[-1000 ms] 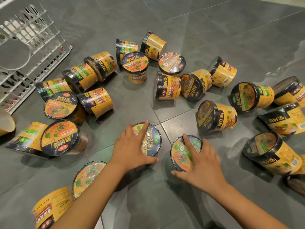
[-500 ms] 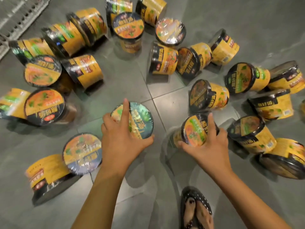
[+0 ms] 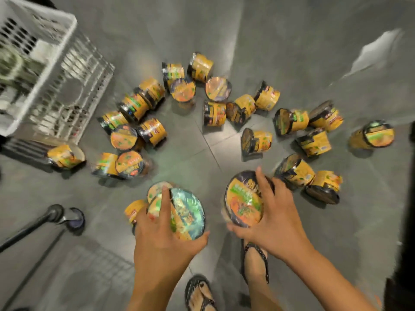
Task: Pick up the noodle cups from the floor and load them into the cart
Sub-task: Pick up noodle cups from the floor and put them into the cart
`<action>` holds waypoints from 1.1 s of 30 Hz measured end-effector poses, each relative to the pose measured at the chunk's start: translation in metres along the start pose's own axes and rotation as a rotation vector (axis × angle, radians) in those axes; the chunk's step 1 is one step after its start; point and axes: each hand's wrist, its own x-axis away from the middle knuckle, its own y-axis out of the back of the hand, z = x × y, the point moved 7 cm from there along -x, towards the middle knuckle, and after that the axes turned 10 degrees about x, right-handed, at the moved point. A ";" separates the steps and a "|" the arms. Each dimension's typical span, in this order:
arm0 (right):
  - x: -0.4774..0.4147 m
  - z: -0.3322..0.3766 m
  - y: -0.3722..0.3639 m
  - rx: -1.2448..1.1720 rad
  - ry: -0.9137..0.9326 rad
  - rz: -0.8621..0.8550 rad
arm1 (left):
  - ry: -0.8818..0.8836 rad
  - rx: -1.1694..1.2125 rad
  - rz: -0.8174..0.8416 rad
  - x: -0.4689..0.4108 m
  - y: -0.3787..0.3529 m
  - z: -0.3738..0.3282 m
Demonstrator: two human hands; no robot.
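My left hand (image 3: pixel 165 234) grips a yellow-and-black noodle cup (image 3: pixel 187 213) by its lid rim, lifted off the floor. My right hand (image 3: pixel 272 218) holds a second noodle cup (image 3: pixel 243 203) the same way, lid facing the camera. Several more noodle cups (image 3: pixel 214 113) lie scattered on the grey tiled floor ahead, some upright, some on their sides. The white wire cart (image 3: pixel 51 86) stands at the upper left. The picture is motion-blurred.
A black cart leg with a wheel (image 3: pixel 74 218) sits at the lower left. My sandalled feet (image 3: pixel 256 261) are below the hands. Two more cups (image 3: pixel 134 209) lie just left of my left hand. A dark object borders the right edge.
Both hands closed on a cup each and lifted them from the floor. The view rose and pulled back, bringing the cart, its wheel and my feet into sight.
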 end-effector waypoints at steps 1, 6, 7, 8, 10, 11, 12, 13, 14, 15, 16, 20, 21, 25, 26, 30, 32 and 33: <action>0.012 0.014 0.021 0.002 0.016 0.012 | 0.014 0.003 -0.003 0.012 0.020 -0.013; 0.066 0.080 0.119 -0.008 0.056 0.176 | 0.106 -0.084 0.041 0.075 0.120 -0.075; 0.075 0.091 0.138 -0.047 0.049 0.223 | 0.112 -0.098 0.044 0.087 0.139 -0.087; 0.083 0.101 0.157 -0.090 0.046 0.258 | 0.118 -0.113 0.044 0.099 0.158 -0.098; 0.098 0.120 0.195 -0.152 0.063 0.286 | 0.089 -0.125 0.017 0.123 0.193 -0.119; 0.105 0.131 0.213 -0.148 0.089 0.291 | 0.074 -0.116 -0.004 0.133 0.210 -0.130; 0.112 0.143 0.231 -0.122 0.128 0.290 | 0.072 -0.103 -0.028 0.144 0.225 -0.139; 0.118 0.155 0.248 -0.086 0.168 0.279 | 0.076 -0.095 -0.050 0.154 0.240 -0.147; 0.124 0.165 0.263 -0.044 0.206 0.268 | 0.089 -0.089 -0.070 0.164 0.253 -0.154; 0.130 0.175 0.278 -0.004 0.247 0.259 | 0.107 -0.086 -0.089 0.175 0.265 -0.160; 0.137 0.184 0.291 0.029 0.290 0.255 | 0.121 -0.081 -0.110 0.186 0.275 -0.165; 0.157 0.208 0.325 0.134 0.432 0.284 | 0.161 -0.037 -0.208 0.228 0.305 -0.175; 0.163 0.211 0.329 0.154 0.454 0.294 | 0.184 -0.016 -0.218 0.239 0.309 -0.171; 0.187 0.224 0.335 0.204 0.529 0.302 | 0.237 0.061 -0.257 0.279 0.322 -0.156; 0.197 0.229 0.335 0.210 0.553 0.295 | 0.253 0.080 -0.264 0.292 0.325 -0.150; 0.240 0.251 0.325 0.194 0.592 0.329 | 0.314 0.146 -0.307 0.345 0.345 -0.122; 0.262 0.264 0.315 0.186 0.617 0.356 | 0.353 0.147 -0.353 0.375 0.361 -0.101; 0.275 0.273 0.310 0.187 0.642 0.365 | 0.368 0.149 -0.379 0.390 0.369 -0.091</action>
